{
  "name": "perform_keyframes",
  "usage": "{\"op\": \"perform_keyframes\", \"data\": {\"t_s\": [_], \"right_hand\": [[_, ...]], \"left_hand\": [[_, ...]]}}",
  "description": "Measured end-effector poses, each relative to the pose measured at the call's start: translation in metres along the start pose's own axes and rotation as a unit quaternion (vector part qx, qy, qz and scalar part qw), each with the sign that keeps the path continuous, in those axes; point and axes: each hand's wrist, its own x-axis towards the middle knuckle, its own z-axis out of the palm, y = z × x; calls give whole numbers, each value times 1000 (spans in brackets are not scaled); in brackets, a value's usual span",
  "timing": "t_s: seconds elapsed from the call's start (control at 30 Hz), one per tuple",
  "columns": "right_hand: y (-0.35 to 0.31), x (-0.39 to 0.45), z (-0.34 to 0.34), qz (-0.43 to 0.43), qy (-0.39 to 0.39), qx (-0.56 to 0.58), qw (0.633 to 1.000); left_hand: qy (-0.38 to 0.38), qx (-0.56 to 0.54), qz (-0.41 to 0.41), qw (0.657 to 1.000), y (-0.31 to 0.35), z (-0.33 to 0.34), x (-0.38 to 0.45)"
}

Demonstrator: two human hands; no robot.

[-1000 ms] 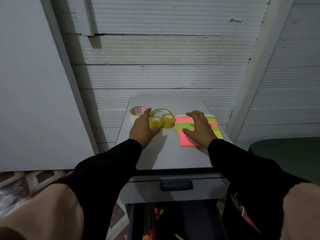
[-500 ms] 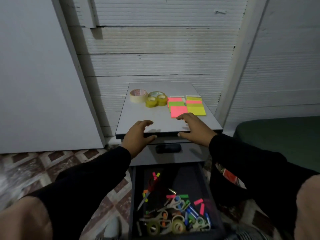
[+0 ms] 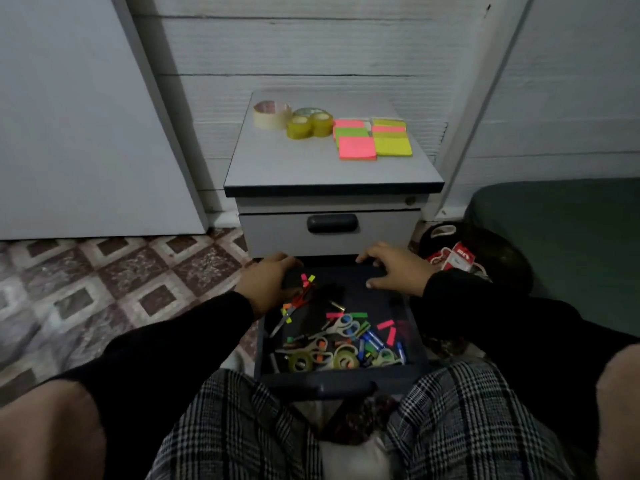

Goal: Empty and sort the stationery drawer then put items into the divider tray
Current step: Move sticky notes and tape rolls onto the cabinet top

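My left hand (image 3: 265, 289) curls over the far left corner of the open drawer (image 3: 341, 375), gripping its rim; my right hand (image 3: 394, 268) rests loose-fingered on the far rim. Scissors (image 3: 341, 325), tape and flags lie heaped at the near end. I'd best lift like items together, bulky ones first.

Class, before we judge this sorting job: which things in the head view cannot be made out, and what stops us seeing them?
- Left hand fingers: curled past the open drawer edge, their grip unclear.
- Small items heaped at the drawer's near end: dim, overlapping, too small to count.
- Divider tray: none visible.
- Upper drawer: closed, contents hidden.
- Red-and-white packet: print too blurred to read.
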Motion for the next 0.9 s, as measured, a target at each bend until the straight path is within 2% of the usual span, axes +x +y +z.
{"op": "perform_keyframes", "data": {"t_s": [0.13,0.33,0.43,0.63,0.9], "right_hand": [[9,3,32,-3,-83,-24,996],[27,19,77,-7,-149,-47,988],[38,27,97,-1,-175,-37,984],[60,44,135,5,-245,-30,969],[68,54,165,-63,-297,-139,943]], "left_hand": [[-112,151,29,982,-3,35,-3],[-217,234,72,945,-10,80,1],[-268,281,117,914,-14,97,7],[-292,302,163,893,-17,125,20],[-333,276,169,886,-40,165,23]]}}
